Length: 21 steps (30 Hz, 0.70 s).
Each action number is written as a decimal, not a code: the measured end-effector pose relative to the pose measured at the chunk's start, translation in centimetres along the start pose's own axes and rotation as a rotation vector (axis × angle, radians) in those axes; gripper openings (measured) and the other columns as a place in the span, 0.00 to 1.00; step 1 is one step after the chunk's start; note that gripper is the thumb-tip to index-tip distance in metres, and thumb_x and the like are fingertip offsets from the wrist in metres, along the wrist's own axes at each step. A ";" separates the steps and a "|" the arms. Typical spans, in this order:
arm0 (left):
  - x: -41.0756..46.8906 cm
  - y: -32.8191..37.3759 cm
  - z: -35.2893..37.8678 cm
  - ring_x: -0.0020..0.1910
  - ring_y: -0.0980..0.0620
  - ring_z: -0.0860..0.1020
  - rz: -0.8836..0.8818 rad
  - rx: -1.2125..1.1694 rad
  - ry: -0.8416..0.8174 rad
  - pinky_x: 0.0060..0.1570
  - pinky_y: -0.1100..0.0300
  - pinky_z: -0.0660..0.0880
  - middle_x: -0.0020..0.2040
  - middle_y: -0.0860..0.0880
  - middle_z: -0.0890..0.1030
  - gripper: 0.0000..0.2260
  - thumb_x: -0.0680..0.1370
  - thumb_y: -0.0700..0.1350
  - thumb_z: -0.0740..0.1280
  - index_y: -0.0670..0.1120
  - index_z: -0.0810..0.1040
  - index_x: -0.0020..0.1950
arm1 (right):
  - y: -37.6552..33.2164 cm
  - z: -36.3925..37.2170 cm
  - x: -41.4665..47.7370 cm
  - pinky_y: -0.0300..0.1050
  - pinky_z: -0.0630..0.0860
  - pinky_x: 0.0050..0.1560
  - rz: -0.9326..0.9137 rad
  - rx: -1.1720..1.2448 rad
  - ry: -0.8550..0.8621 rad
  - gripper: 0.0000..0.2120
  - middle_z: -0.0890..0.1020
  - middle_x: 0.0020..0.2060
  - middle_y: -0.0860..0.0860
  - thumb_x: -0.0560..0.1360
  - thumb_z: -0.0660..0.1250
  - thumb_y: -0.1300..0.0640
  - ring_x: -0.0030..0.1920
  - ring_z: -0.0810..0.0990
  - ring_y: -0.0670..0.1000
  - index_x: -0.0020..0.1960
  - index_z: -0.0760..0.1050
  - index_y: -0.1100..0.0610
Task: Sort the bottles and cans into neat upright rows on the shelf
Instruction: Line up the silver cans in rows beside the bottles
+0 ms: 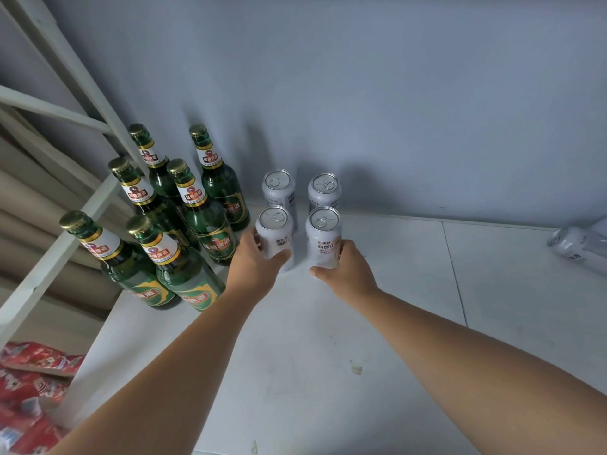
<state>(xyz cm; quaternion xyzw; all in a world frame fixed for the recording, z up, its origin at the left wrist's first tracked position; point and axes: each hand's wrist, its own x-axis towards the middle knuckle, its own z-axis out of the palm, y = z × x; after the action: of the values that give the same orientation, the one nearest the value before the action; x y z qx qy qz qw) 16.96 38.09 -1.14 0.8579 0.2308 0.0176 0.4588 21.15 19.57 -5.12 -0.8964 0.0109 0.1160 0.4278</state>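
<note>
Several green beer bottles [210,221] stand upright in two rows at the left end of the white shelf [410,290]. To their right stand white cans in a two-by-two block. My left hand [258,261] grips the front left can [274,229]. My right hand [345,270] wraps the front right can [323,236]. Behind them, against the wall, are the back left can [278,188] and the back right can [324,190]. Another white can [578,246] lies on its side at the far right edge.
A grey wall closes the back of the shelf. White frame bars [82,205] cross at the left beside the bottles. Red packages [29,392] lie on a lower level at the bottom left. A seam [455,270] runs across the shelf to the right of the cans.
</note>
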 end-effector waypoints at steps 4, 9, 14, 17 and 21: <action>-1.7 -1.9 1.4 0.64 0.49 0.77 -0.069 0.044 -0.030 0.61 0.52 0.74 0.68 0.50 0.76 0.31 0.75 0.53 0.75 0.46 0.68 0.73 | 1.7 -1.0 -0.9 0.46 0.73 0.55 0.024 -0.065 -0.021 0.36 0.76 0.59 0.52 0.70 0.77 0.46 0.62 0.77 0.55 0.70 0.67 0.60; -4.8 -2.0 4.1 0.59 0.51 0.78 -0.118 0.083 -0.072 0.54 0.56 0.74 0.66 0.50 0.78 0.26 0.78 0.52 0.71 0.45 0.71 0.72 | 4.9 -4.0 -2.0 0.42 0.70 0.55 0.049 -0.120 -0.027 0.33 0.75 0.60 0.51 0.73 0.74 0.45 0.61 0.74 0.53 0.70 0.68 0.60; -7.3 -0.5 8.2 0.50 0.52 0.79 -0.128 0.121 -0.131 0.45 0.58 0.75 0.54 0.55 0.80 0.17 0.77 0.51 0.70 0.48 0.77 0.65 | 8.8 -8.1 -4.0 0.40 0.68 0.53 0.088 -0.102 0.016 0.29 0.75 0.63 0.51 0.75 0.72 0.46 0.63 0.75 0.53 0.70 0.69 0.58; -8.8 1.3 11.2 0.48 0.55 0.79 -0.091 0.131 -0.195 0.43 0.58 0.75 0.50 0.57 0.80 0.14 0.77 0.51 0.70 0.50 0.78 0.62 | 11.6 -11.2 -5.7 0.42 0.71 0.60 0.129 -0.061 0.071 0.29 0.75 0.67 0.51 0.75 0.72 0.46 0.67 0.74 0.52 0.70 0.70 0.57; -10.9 4.3 15.8 0.47 0.59 0.78 -0.011 0.163 -0.292 0.38 0.63 0.72 0.51 0.57 0.81 0.13 0.77 0.51 0.70 0.50 0.79 0.60 | 15.7 -15.8 -8.1 0.42 0.70 0.59 0.188 -0.045 0.166 0.27 0.78 0.63 0.53 0.75 0.73 0.47 0.65 0.76 0.54 0.68 0.72 0.59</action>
<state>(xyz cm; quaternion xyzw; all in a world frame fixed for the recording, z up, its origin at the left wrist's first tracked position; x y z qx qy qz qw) 12.68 19.25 -4.86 0.8844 0.1670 -0.1287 0.4164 14.56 -3.24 -5.77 -0.9072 0.1278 0.0815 0.3925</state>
